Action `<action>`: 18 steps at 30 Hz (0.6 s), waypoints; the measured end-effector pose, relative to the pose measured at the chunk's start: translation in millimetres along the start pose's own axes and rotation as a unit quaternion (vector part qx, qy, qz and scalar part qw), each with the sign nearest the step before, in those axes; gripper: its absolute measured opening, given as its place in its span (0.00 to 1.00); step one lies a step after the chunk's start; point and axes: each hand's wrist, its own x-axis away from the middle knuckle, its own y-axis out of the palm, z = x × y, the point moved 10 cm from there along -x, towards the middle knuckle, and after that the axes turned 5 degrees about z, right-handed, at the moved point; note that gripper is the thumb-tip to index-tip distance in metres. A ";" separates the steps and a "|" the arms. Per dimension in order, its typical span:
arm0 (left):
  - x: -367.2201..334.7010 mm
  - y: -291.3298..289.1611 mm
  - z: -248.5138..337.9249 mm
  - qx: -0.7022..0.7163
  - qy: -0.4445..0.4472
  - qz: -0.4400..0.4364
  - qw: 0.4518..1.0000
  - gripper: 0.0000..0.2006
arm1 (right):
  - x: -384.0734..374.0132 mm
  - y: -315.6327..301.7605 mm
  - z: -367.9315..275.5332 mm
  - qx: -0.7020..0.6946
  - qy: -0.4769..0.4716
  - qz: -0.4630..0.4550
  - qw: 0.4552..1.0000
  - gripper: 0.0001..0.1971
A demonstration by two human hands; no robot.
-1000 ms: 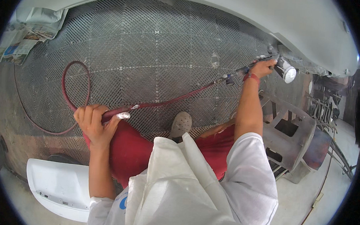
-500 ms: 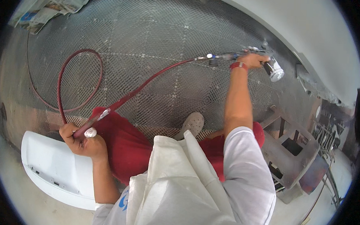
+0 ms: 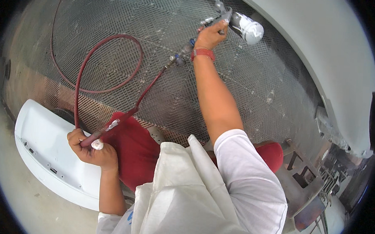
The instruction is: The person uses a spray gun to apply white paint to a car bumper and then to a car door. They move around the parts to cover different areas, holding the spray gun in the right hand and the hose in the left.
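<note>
My right hand (image 3: 211,35), with a red band at its wrist, is closed round the handle of a spray gun (image 3: 223,17). The gun's paint-smeared cup (image 3: 248,28) sticks out to the right, near the large pale grey curved panel (image 3: 320,43). A faint mist shows at the nozzle. From the gun's fittings a dark red air hose (image 3: 149,89) slants down to my left hand (image 3: 93,152). That hand grips the hose in a fist, its thumb tip white. White smears also mark the hose just above the fist.
A white curved panel (image 3: 48,152) lies at the left, beside my left forearm. The hose loops over the grated floor (image 3: 174,28). A grey metal stand (image 3: 299,184) is at the lower right, near my knee. Plastic sheeting (image 3: 328,127) hangs at the grey panel's lower end.
My right hand has swept left and farther away with the spray gun, and the gun has turned. My left hand keeps its grip on the hose. The whole view has shifted.
</note>
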 end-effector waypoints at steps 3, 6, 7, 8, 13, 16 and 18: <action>-2.4 -8.5 -5.5 -0.003 0.001 0.003 1.000 0.22 | 23.0 62.0 15.4 0.010 -0.068 -0.018 0.997 0.32; -3.7 -13.7 -9.5 0.001 0.000 0.005 1.000 0.19 | 40.9 114.7 -1.8 0.035 -0.219 -0.025 0.975 0.32; -4.1 -18.2 -12.4 0.004 0.000 0.006 1.000 0.18 | 45.9 124.4 1.7 0.040 -0.205 -0.048 0.977 0.32; -4.8 -16.6 -9.9 0.006 0.009 0.011 1.000 0.18 | 45.0 135.8 16.6 0.012 -0.114 -0.093 0.989 0.33; -9.4 -13.2 -20.5 0.025 -0.027 0.000 0.999 0.17 | 33.7 132.6 11.4 0.036 -0.038 -0.157 0.986 0.31; -13.8 -1.3 -19.9 0.040 -0.019 -0.026 0.999 0.14 | 4.6 70.4 -14.1 0.072 -0.102 -0.097 0.987 0.28; -16.0 11.0 -17.0 0.035 -0.003 -0.050 0.998 0.13 | -14.7 1.4 -30.7 0.123 -0.112 -0.012 0.986 0.28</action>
